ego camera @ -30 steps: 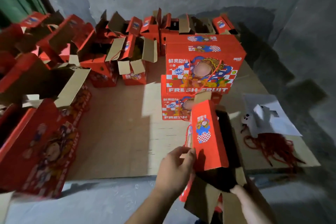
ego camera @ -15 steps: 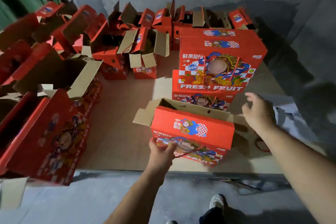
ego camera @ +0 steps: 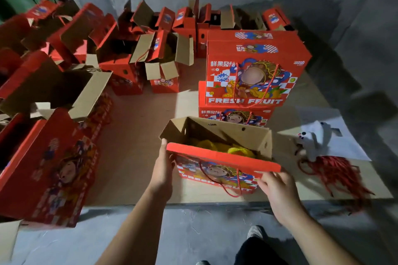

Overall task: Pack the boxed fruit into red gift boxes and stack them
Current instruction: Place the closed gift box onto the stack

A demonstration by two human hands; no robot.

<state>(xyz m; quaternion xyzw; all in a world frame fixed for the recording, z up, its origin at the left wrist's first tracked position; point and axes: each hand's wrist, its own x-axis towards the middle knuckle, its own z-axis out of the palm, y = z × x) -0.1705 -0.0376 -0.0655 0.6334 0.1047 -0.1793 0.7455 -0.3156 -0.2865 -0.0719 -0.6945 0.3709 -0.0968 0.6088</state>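
An open red gift box (ego camera: 217,170) stands upright on the cardboard sheet in front of me, its top flaps up and yellow fruit wrapping (ego camera: 232,149) showing inside. My left hand (ego camera: 162,170) holds the box's left front corner, fingers along the side. My right hand (ego camera: 277,191) grips the right end of the red front flap, its fingertips hidden under the edge. Behind the box, closed red gift boxes (ego camera: 252,71) are stacked, the upper one reading FRESH FRUIT.
Several open red boxes (ego camera: 137,58) crowd the back and left. A large one (ego camera: 49,170) stands at the near left. A white cloth (ego camera: 316,140) and a bundle of red cords (ego camera: 331,172) lie at the right. The cardboard sheet (ego camera: 137,135) covers a grey floor.
The box went from tilted in the air to upright on the cardboard. My right hand came back from the right and took the front flap. My left hand shifted to the box's left corner.
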